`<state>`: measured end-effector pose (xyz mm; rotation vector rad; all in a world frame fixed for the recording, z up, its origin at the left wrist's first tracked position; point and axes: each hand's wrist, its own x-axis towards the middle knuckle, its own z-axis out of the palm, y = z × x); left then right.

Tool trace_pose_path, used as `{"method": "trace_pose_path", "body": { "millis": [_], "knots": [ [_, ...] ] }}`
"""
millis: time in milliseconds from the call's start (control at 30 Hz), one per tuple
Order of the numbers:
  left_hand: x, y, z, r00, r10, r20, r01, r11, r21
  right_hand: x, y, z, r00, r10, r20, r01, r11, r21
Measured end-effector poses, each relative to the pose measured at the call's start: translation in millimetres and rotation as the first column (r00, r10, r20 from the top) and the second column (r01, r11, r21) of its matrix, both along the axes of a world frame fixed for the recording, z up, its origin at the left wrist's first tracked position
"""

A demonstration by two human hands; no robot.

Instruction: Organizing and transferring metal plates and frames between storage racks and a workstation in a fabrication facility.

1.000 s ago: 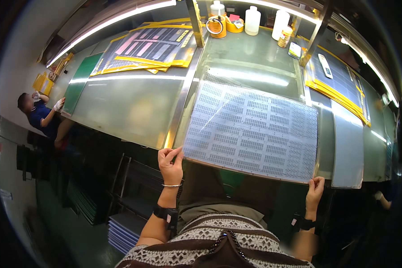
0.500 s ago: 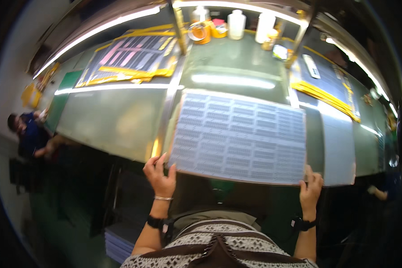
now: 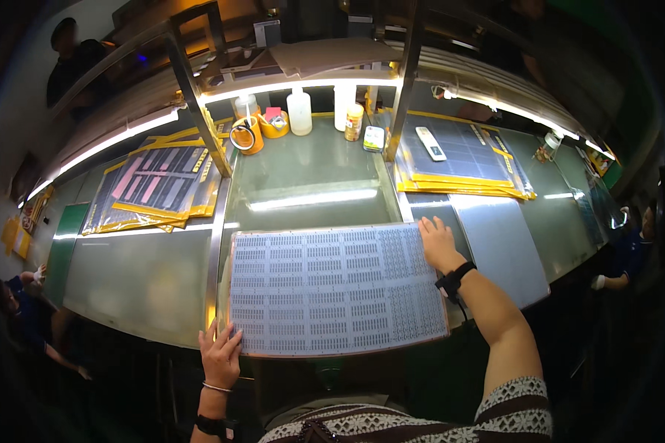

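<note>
A wide, pale blue-grey circuit-board panel lies on the glass-topped bench in front of me. Rows of small dark marks cover it, and its rim looks copper-coloured. My left hand is at the near left corner, fingers spread and fingertips against the edge. Across the panel, my right hand rests on the far right corner with its fingers stretched over the edge. Neither hand appears wrapped round the panel. To the right of it lies a second, plain grey panel, partly behind my right forearm.
Yellow-edged films are piled at the left, and more yellow-edged sheets at the right carry a white remote-like device. White bottles and orange tape rolls line the back. Metal posts rise there. Other people are at both sides.
My right hand has gone from the panel's near right corner to its far right corner. My left hand stays by the near left corner. The view has tilted up, showing more shelving.
</note>
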<state>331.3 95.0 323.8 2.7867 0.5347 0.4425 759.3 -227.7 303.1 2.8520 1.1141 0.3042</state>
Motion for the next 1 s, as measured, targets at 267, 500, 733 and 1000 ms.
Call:
{"method": "trace_pose_path", "body": {
  "millis": [267, 500, 733, 1000],
  "knots": [
    [146, 71, -28, 1.000, -0.014, -0.025, 0.018, 0.991, 0.135, 7, 0, -4, 0.985, 0.122, 0.121, -0.114, 0.991, -0.068],
    [206, 81, -42, 0.973, 0.183, -0.141, -0.176, 0.983, 0.057, 9, -12, 1, 0.983, 0.161, 0.084, -0.161, 0.987, -0.010],
    [208, 80, -54, 0.968, 0.244, -0.055, -0.233, 0.959, 0.159, -92, -52, 25, 0.973, 0.231, 0.005, -0.228, 0.956, 0.182],
    [184, 36, -28, 0.939, 0.284, -0.194, -0.227, 0.935, 0.271, -226, -137, 20, 0.799, -0.076, -0.597, 0.450, 0.735, 0.508]
  ]
}}
